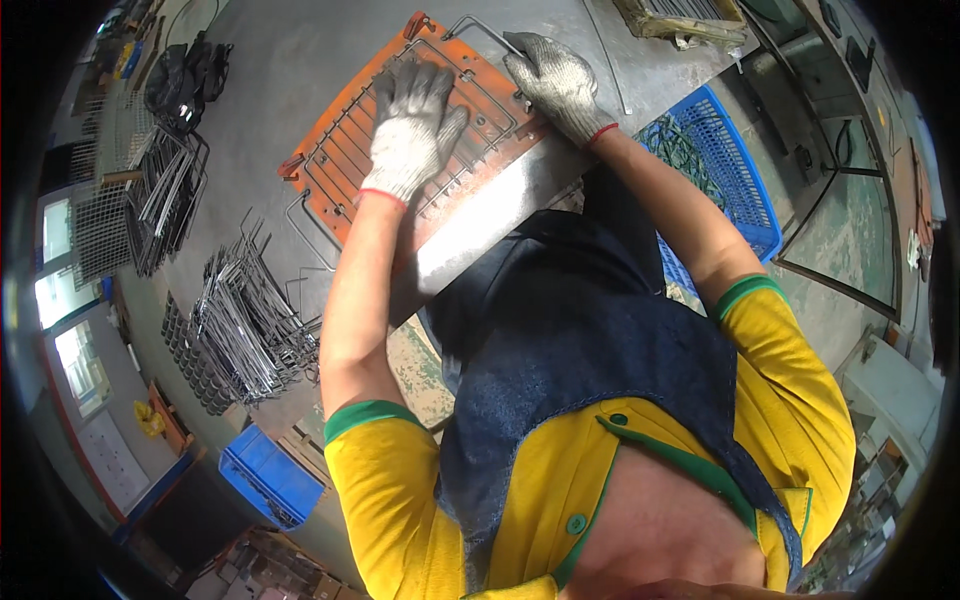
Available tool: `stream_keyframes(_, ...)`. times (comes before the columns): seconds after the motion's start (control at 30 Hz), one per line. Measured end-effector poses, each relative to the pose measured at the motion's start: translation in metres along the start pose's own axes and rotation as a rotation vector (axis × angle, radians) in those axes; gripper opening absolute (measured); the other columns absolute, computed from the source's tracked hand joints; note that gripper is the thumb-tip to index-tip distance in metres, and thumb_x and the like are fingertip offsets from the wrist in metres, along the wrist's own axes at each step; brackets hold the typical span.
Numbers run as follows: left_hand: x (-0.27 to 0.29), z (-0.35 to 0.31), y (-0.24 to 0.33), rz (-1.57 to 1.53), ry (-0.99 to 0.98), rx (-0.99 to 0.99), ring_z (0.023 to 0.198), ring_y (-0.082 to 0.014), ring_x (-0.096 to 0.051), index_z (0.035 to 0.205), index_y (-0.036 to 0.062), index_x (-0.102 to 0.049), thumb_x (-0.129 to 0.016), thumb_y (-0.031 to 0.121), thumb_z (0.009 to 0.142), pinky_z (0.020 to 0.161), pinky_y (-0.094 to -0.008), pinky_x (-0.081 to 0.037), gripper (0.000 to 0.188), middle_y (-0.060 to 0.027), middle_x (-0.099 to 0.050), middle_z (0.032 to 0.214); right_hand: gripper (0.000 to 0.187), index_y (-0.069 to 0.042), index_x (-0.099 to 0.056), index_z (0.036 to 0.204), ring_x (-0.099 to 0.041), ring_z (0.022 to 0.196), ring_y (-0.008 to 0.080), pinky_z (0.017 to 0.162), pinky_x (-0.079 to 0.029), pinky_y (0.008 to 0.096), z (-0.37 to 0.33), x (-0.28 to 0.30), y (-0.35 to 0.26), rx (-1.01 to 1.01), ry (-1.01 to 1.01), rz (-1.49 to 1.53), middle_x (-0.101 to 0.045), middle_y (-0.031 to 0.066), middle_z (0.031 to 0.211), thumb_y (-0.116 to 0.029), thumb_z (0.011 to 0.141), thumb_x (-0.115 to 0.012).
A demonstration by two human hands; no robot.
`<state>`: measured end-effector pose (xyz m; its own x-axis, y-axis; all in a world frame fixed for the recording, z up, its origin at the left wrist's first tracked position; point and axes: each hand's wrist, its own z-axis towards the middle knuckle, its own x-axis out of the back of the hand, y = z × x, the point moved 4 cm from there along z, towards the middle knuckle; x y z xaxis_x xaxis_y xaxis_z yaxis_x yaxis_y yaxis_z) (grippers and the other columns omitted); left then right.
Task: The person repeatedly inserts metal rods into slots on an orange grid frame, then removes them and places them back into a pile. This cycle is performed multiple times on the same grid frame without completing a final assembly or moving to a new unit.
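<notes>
An orange plate (345, 128) lies tilted on the metal table, with a wire rack (330, 165) of parallel rods set on it. My left hand (410, 130), in a grey-and-white knit glove, rests flat on the rack, fingers stretched out. At the plate's far right corner, my gloved right hand (563, 85) has its fingers closed around the end of a bent wire handle (468, 20). Part of that wire is hidden in the glove. A second bent wire handle (300, 222) sticks out at the rack's near left side.
Bundles of bent wire rods (245, 325) lie to the left, with more rods (165, 195) beyond them. On the right stands a blue basket (745, 160) holding green strands. A blue crate (262, 475) sits lower left. A tray of rods (690, 20) is at the far right.
</notes>
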<state>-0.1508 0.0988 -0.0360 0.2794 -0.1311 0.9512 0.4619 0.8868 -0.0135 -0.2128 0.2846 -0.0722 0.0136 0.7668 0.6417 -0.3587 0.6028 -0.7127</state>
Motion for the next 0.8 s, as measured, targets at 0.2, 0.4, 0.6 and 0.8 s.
stream_keyframes(0.2, 0.028, -0.046, -0.021, 0.049, -0.112, 0.094, 0.119, -0.0311, -0.044, 0.118, 0.0053, -0.055, -0.055, 0.03, 0.086, 0.106, -0.0524, -0.025, 0.041, -0.014, -0.052, 0.118, 0.043, -0.01, -0.059, 0.123, -0.062, 0.101, 0.0343, 0.09, -0.048, 0.0434, 0.001, -0.004, 0.01, 0.024, 0.034, -0.037, -0.063, 0.0145, 0.115, -0.037, 0.092, -0.048)
stream_keyframes(0.4, 0.03, -0.004, -0.006, -0.004, -0.159, 0.21, 0.116, -0.0311, -0.044, 0.116, 0.0069, -0.056, -0.055, 0.034, 0.085, 0.105, -0.0524, -0.025, 0.041, -0.0124, -0.053, 0.115, 0.043, -0.009, -0.058, 0.123, -0.064, 0.097, 0.0326, 0.087, -0.049, 0.0416, -0.001, -0.001, 0.006, -0.02, -0.016, 0.023, -0.064, 0.0132, 0.113, -0.038, 0.094, -0.047)
stream_keyframes(0.6, -0.011, 0.007, 0.004, -0.103, 0.1, 0.023, 0.114, -0.0329, -0.045, 0.117, 0.0064, -0.055, -0.057, 0.035, 0.084, 0.1, -0.0529, -0.032, 0.044, -0.0124, -0.053, 0.114, 0.043, -0.011, -0.058, 0.124, -0.063, 0.099, 0.0321, 0.088, -0.049, 0.0422, -0.004, 0.005, -0.011, -0.219, -0.154, 0.17, -0.065, 0.0118, 0.112, -0.039, 0.094, -0.047)
stream_keyframes(0.8, 0.008, 0.011, 0.0, -0.052, 0.176, 0.058, 0.109, -0.0322, -0.046, 0.117, 0.0058, -0.052, -0.056, 0.035, 0.085, 0.099, -0.0521, -0.03, 0.044, -0.0126, -0.052, 0.11, 0.04, -0.012, -0.059, 0.122, -0.066, 0.092, 0.0279, 0.082, -0.051, 0.0387, 0.002, -0.003, 0.011, 0.082, 0.052, -0.129, -0.065, 0.0119, 0.109, -0.038, 0.092, -0.052)
